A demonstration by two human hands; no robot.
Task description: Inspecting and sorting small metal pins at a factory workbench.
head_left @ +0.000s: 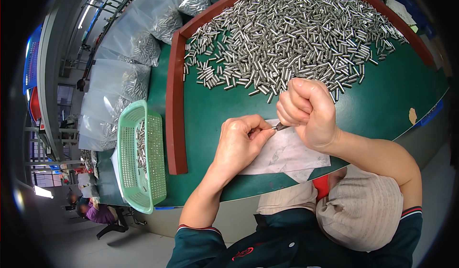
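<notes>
Over a pale, smudged cloth [291, 154], my left hand [237, 141] pinches a small metal piece between thumb and fingertips; little of it shows. My right hand [311, 112] is closed in a fist round a tool with a dark, pointed tip [281, 126]; its handle is hidden in the fist. The tip meets the piece at my left fingertips. Just beyond my hands a large heap of short, shiny metal pins [287, 43] spreads over the green tabletop [377, 110].
A red-brown wooden rail [176, 100] borders the heap. Left of it stands a light green plastic basket [158, 165] with some pins inside. Clear bags of metal pins [145, 48] line the table's far left edge. A person in purple [99, 213] sits in the background.
</notes>
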